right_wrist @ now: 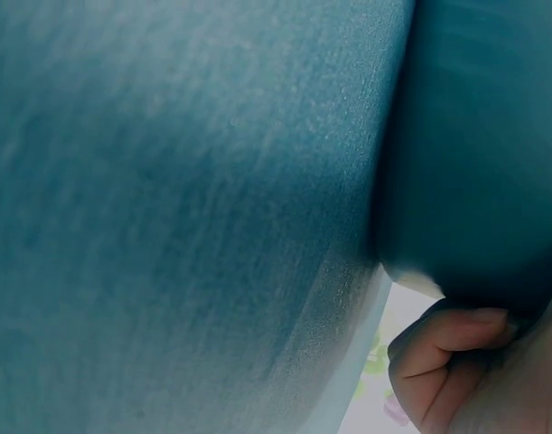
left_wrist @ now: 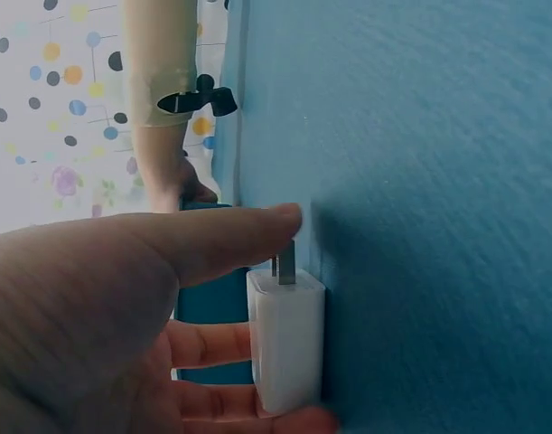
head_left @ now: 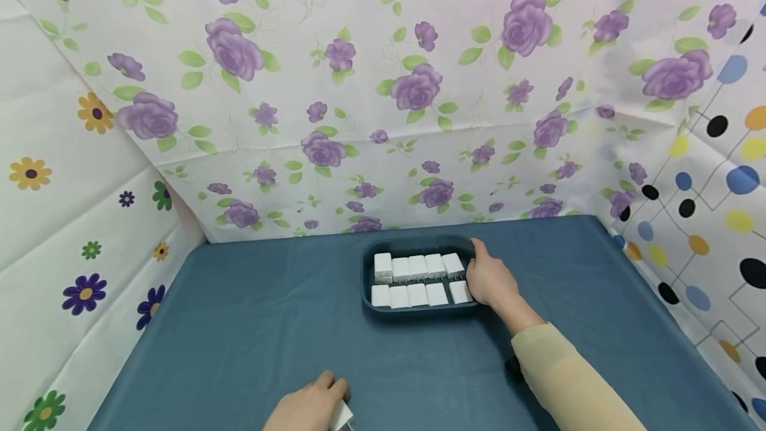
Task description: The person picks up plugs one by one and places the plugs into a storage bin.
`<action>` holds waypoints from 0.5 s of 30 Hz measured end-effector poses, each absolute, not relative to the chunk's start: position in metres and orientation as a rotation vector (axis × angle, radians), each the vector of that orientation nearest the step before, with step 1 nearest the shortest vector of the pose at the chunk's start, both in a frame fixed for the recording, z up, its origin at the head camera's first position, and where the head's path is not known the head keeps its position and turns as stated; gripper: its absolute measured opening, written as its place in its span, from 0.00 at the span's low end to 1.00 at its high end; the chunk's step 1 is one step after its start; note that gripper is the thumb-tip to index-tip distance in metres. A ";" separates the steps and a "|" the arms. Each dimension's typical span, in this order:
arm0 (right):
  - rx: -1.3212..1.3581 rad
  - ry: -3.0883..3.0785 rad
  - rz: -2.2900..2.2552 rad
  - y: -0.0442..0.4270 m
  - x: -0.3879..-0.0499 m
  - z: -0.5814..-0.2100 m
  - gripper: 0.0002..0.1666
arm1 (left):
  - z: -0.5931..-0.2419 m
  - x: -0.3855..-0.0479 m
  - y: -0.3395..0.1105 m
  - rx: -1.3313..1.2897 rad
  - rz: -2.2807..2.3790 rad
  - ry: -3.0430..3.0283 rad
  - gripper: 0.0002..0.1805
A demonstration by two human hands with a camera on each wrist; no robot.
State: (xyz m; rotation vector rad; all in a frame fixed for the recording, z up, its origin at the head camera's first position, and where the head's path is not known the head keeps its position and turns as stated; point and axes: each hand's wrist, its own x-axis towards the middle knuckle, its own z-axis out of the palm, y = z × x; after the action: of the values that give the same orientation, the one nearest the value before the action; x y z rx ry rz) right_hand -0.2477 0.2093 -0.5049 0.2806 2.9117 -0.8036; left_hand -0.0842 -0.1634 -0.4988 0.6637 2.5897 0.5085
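A white plug-in charger with flat metal prongs is held by my left hand, low over the front of the table. In the left wrist view the thumb reaches to the prongs and the fingers lie along the charger's far side. Farther back, my right hand grips the right end of a dark blue tray. Several white chargers stand inside it in two rows, some with prongs showing. The right wrist view shows curled fingers at the tray's outer wall.
A blue cloth covers the table. Behind it hangs a curtain with purple flowers, with patterned sheets on both sides. A black device is strapped at the right wrist.
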 end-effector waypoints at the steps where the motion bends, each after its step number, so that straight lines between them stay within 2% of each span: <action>1: 0.281 2.911 -0.806 0.209 -0.248 -0.505 0.35 | -0.498 -0.085 -0.163 0.669 0.506 2.584 0.22; 8: 0.283 2.916 -0.807 0.209 -0.247 -0.506 0.35 | -0.495 -0.090 -0.163 0.755 0.471 2.584 0.30; 15: 0.272 2.921 -0.808 0.208 -0.247 -0.505 0.35 | -0.494 -0.093 -0.163 0.787 0.463 2.578 0.31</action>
State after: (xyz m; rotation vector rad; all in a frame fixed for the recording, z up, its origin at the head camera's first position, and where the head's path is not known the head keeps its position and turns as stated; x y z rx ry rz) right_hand -0.2470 0.2085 -0.5049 0.2717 2.9211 -0.8080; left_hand -0.0931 -0.1631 -0.4942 0.7874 2.5777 0.4628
